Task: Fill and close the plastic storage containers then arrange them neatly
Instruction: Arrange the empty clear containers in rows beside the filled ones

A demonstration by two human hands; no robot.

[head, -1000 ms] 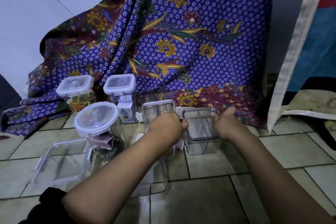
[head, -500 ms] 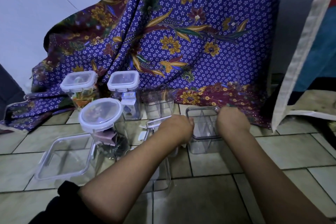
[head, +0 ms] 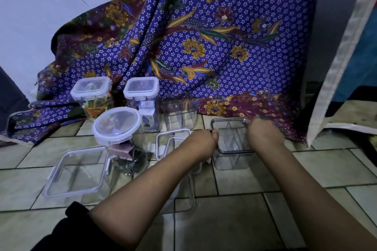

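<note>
Batik cloth, purple with gold flowers, hangs down over the far side of the tiled floor and pools along its far-left edge. On the tiles in front of it stand clear plastic containers. Biggest is the open square container toward the near-left, empty as far as I can see. Just behind it stands the round container with its lid on, dark contents inside. Farther back, against the cloth, two square lidded containers sit side by side: the left one holds something orange and green, the right one carries a label. An empty clear container stands to their right, no lid on it.

Mid-floor, the divided container sits between both hands. The left hand curls closed against its left rim, and the right hand is curled over its far-right corner, fingers wrapped on the rim. A loose lid frame shows just left of the left hand, partly hidden by the wrist.
</note>
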